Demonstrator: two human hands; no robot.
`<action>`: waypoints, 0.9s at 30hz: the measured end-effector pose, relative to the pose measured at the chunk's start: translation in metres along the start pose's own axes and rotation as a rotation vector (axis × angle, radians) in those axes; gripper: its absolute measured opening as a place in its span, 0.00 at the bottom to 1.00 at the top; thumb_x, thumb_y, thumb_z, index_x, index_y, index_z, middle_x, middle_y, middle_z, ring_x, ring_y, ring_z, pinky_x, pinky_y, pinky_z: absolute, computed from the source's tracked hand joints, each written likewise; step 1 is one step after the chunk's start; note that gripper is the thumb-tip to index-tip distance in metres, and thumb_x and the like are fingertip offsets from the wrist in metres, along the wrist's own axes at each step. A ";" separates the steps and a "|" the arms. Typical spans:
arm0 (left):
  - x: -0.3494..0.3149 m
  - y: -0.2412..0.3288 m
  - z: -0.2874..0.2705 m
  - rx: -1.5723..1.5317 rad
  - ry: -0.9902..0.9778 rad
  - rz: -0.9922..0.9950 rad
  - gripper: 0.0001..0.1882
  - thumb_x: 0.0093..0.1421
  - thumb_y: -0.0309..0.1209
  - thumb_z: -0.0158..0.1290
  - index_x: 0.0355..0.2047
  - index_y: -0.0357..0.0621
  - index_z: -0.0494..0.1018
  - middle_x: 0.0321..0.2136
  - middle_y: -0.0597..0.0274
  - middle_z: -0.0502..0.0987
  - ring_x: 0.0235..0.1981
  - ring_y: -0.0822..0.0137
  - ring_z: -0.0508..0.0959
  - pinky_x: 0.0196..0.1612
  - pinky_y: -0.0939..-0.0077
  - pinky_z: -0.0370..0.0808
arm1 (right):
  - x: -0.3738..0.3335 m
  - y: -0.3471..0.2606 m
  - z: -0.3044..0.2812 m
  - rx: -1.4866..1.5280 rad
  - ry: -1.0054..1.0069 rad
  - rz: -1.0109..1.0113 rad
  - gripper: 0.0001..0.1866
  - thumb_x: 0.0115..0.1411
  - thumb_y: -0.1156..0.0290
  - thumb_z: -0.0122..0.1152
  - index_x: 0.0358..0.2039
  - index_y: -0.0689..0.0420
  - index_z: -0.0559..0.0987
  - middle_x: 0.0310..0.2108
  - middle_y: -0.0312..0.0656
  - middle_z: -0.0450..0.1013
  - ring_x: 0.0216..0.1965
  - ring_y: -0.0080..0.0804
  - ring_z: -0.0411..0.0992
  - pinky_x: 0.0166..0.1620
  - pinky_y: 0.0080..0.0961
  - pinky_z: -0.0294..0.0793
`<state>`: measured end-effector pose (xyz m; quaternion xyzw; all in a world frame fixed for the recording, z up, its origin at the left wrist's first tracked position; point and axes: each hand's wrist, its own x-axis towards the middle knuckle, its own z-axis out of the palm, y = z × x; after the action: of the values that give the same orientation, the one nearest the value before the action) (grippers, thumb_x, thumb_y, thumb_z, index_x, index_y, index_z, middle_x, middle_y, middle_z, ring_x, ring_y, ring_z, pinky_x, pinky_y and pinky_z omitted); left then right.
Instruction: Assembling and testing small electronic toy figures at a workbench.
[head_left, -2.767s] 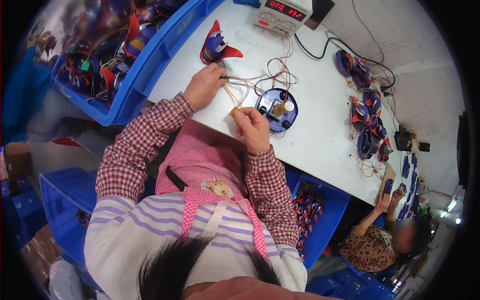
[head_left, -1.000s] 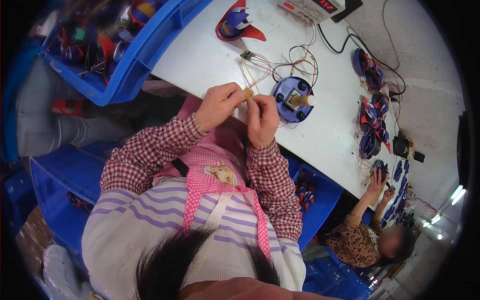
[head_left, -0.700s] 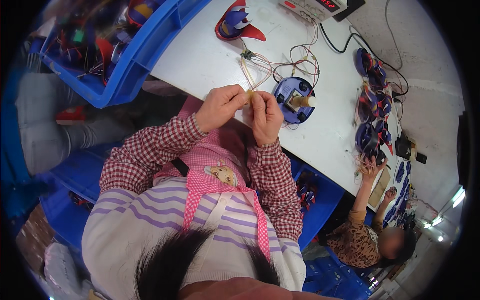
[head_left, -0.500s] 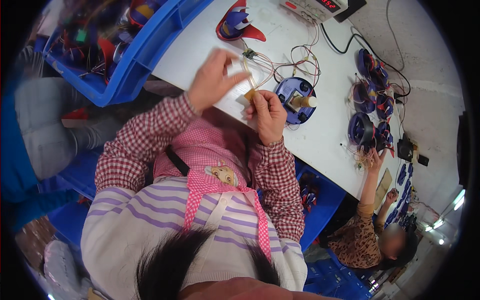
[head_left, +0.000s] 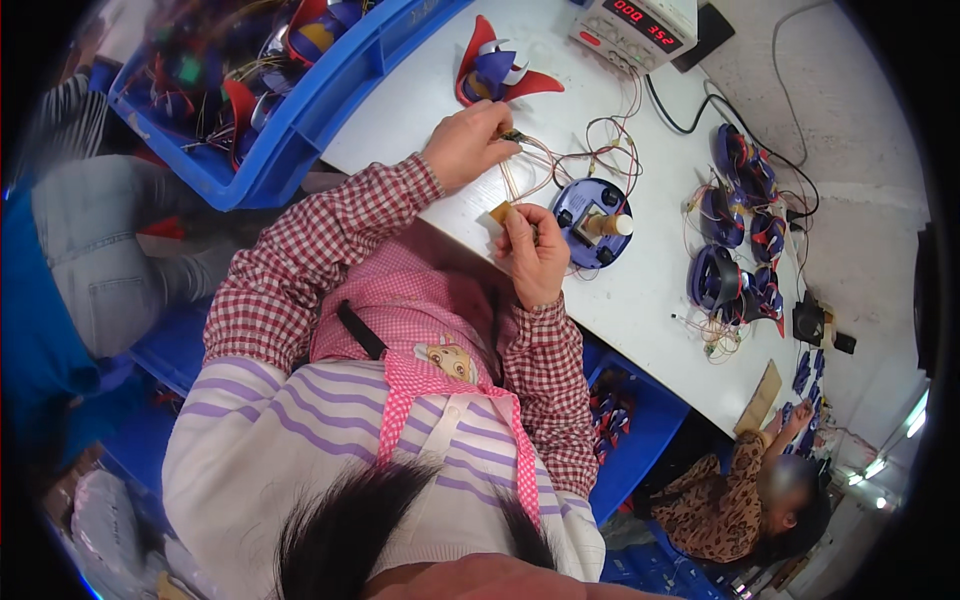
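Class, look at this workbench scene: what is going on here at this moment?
A person at a white table handles thin wires. The left hand pinches the wire ends near a red and blue part; the right hand holds a small tan piece beside a round blue base. A blue bin sits to the left.

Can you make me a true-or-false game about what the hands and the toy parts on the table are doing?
1. The left hand pinches thin wires over the white table. True.
2. The right hand holds a small tan piece. True.
3. The round blue part sits inside the blue bin. False: it sits on the table, beside the right hand.
4. The red and blue toy piece is in the right hand. False: it lies on the table beyond the left hand.
5. The box with red digits is on the floor. False: it stands on the table.
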<state>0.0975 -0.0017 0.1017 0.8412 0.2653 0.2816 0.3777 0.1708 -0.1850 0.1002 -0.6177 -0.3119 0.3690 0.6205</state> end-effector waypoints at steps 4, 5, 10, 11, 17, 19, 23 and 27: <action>0.003 0.000 0.001 -0.028 -0.001 -0.015 0.14 0.54 0.34 0.60 0.37 0.39 0.73 0.26 0.57 0.77 0.27 0.65 0.78 0.32 0.72 0.73 | 0.000 -0.001 0.000 -0.027 0.002 -0.020 0.11 0.65 0.66 0.57 0.40 0.61 0.74 0.25 0.33 0.71 0.23 0.14 0.68 0.25 0.12 0.70; 0.003 0.000 0.001 -0.049 -0.003 -0.040 0.14 0.54 0.34 0.60 0.36 0.39 0.73 0.26 0.57 0.78 0.27 0.65 0.78 0.31 0.71 0.73 | 0.000 -0.001 0.000 -0.037 0.006 -0.015 0.11 0.65 0.66 0.57 0.40 0.61 0.74 0.24 0.33 0.71 0.22 0.15 0.68 0.25 0.12 0.70; -0.001 0.004 0.002 -0.080 -0.016 -0.099 0.12 0.53 0.35 0.60 0.31 0.40 0.74 0.26 0.53 0.77 0.30 0.56 0.78 0.34 0.65 0.73 | 0.000 -0.001 0.001 -0.041 0.031 -0.005 0.10 0.65 0.67 0.57 0.40 0.62 0.74 0.24 0.33 0.71 0.22 0.15 0.68 0.25 0.13 0.70; -0.001 0.005 0.002 -0.088 -0.016 -0.117 0.12 0.54 0.36 0.60 0.30 0.40 0.74 0.27 0.52 0.77 0.31 0.52 0.78 0.35 0.61 0.73 | 0.000 -0.001 0.001 -0.040 0.035 -0.007 0.10 0.65 0.68 0.57 0.40 0.62 0.74 0.24 0.33 0.71 0.22 0.15 0.68 0.25 0.13 0.70; -0.004 0.009 0.005 -0.100 0.021 -0.111 0.12 0.54 0.37 0.60 0.28 0.41 0.74 0.26 0.54 0.77 0.29 0.53 0.78 0.34 0.61 0.73 | 0.001 0.001 0.001 -0.009 0.046 0.025 0.09 0.65 0.69 0.57 0.39 0.62 0.74 0.23 0.34 0.71 0.21 0.16 0.67 0.25 0.13 0.70; -0.005 0.009 0.006 -0.080 0.032 -0.096 0.13 0.54 0.38 0.60 0.27 0.41 0.74 0.25 0.54 0.77 0.30 0.53 0.78 0.34 0.60 0.73 | 0.001 0.001 0.002 0.005 0.047 0.001 0.09 0.65 0.69 0.57 0.39 0.62 0.73 0.24 0.35 0.72 0.21 0.16 0.67 0.26 0.14 0.70; -0.005 0.007 0.009 -0.060 0.062 -0.070 0.11 0.54 0.34 0.61 0.30 0.39 0.74 0.21 0.56 0.76 0.23 0.65 0.77 0.29 0.71 0.72 | 0.001 0.001 0.004 0.043 0.066 -0.006 0.09 0.66 0.68 0.56 0.39 0.62 0.72 0.24 0.36 0.73 0.21 0.17 0.68 0.26 0.14 0.70; -0.005 0.006 0.010 -0.120 0.070 -0.072 0.13 0.54 0.36 0.61 0.31 0.39 0.74 0.24 0.56 0.77 0.26 0.61 0.78 0.31 0.68 0.73 | 0.002 0.000 0.003 0.026 0.058 0.013 0.10 0.66 0.68 0.56 0.39 0.62 0.71 0.25 0.38 0.72 0.22 0.19 0.69 0.27 0.16 0.71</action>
<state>0.1024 -0.0135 0.0992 0.7964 0.2911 0.3125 0.4281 0.1686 -0.1819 0.1000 -0.6222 -0.2850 0.3590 0.6347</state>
